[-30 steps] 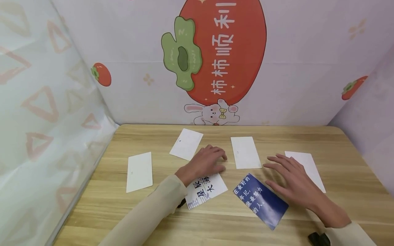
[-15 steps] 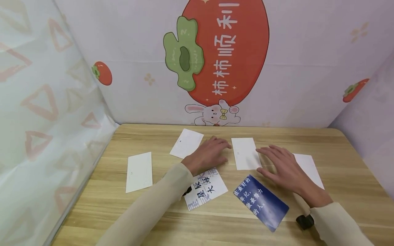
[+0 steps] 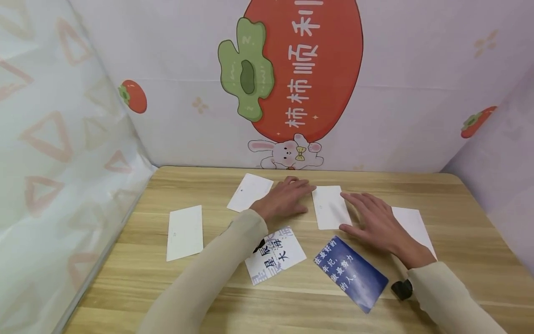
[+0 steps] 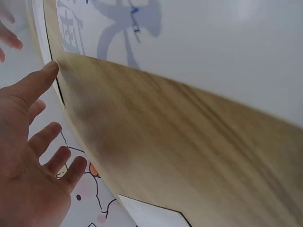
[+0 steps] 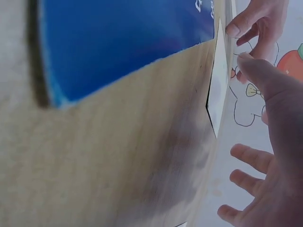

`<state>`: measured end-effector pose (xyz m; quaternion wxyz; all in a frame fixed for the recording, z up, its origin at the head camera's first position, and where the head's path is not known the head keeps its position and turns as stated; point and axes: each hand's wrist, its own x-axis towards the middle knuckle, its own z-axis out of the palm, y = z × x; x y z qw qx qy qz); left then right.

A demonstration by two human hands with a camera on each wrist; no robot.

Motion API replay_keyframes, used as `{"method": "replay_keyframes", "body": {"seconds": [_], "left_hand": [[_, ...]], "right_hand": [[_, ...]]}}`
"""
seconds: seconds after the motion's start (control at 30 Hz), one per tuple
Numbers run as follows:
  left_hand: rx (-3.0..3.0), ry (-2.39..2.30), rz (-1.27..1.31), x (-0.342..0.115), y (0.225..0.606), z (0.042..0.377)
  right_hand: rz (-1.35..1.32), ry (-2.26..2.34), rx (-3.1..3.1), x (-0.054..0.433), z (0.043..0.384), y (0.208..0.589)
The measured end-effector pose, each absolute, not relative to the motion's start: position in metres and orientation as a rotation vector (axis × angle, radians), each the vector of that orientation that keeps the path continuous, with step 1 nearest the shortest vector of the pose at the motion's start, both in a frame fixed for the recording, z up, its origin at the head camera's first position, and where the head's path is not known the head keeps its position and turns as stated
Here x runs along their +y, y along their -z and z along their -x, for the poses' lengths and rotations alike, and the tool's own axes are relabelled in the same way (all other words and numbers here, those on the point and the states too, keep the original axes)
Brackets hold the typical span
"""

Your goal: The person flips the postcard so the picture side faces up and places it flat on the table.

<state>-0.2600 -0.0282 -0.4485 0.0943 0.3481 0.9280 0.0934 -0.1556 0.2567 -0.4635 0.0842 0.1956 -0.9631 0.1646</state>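
Both hands have slid in toward the middle white card (image 3: 332, 208) over the last half second, the right hand (image 3: 375, 222) leftward across the table, the left hand (image 3: 284, 197) a little farther from the person. The card lies flat on the wooden table (image 3: 292, 311), right between the two sets of fingers, its long axis running roughly away from the person, so they come at it from its long sides. The right hand looks the nearer: its fingers and thumb bracket the right edge, the fingertips reaching over it, while the left fingertips point at the far left corner. Whether any finger touches paper I can't tell. Both hands are spread, fingers a touch bent, gripping nothing. On the person's side of the right thumb lies a blue card (image 3: 352, 273), slanted; a lettered card (image 3: 283, 255) sits below the left fingers, partly behind the sleeve (image 3: 225, 260). Another white card (image 3: 249, 191) rests left of the left hand, one (image 3: 185, 232) farther left, and one (image 3: 415, 227) partly behind the right hand. Nothing stands between the fingers and the middle card.
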Motion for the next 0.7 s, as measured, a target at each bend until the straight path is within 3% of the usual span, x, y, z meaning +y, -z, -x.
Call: {"method": "replay_keyframes", "body": {"seconds": [0.7], "left_hand": [[2.706, -0.294, -0.958, -0.013, 0.452, 0.266]], "right_hand": [[-0.501, -0.528, -3.061, 0.25, 0.158, 0.471]]}}
